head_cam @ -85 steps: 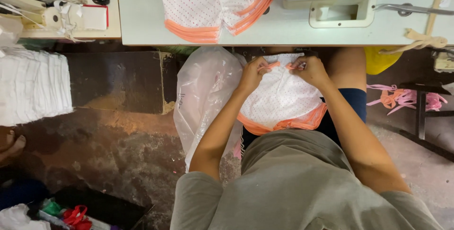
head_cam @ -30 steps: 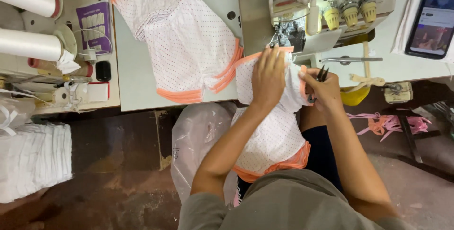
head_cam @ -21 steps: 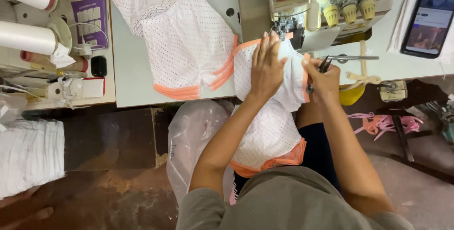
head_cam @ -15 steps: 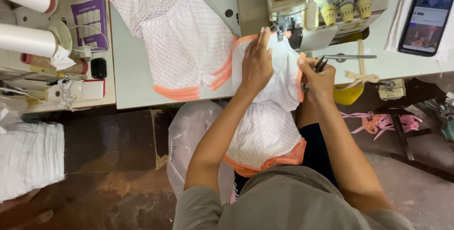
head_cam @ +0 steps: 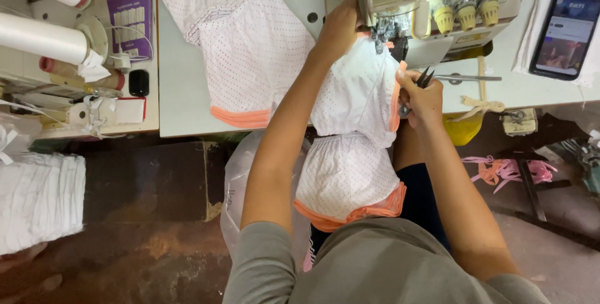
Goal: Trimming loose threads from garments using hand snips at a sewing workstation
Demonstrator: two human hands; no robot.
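Note:
A white dotted garment with orange trim (head_cam: 353,129) hangs from the table edge down over my lap. My left hand (head_cam: 340,29) presses its top edge flat against the foot of the sewing machine (head_cam: 431,10). My right hand (head_cam: 422,94) pinches the garment's orange right edge and also holds small dark snips, their tips pointing up. A second garment of the same kind (head_cam: 244,48) lies spread on the white table (head_cam: 184,91) to the left.
A phone (head_cam: 565,35) lies on paper at the table's right end. White thread cones (head_cam: 44,35) and small items fill a side shelf on the left. A clear plastic bag (head_cam: 240,179) hangs below the table. Folded white cloth (head_cam: 37,198) is stacked at far left.
The garment has been lifted from my lap to the table. My left hand has slid forward along it to the machine's foot, while my right hand has stayed at the right edge with the snips.

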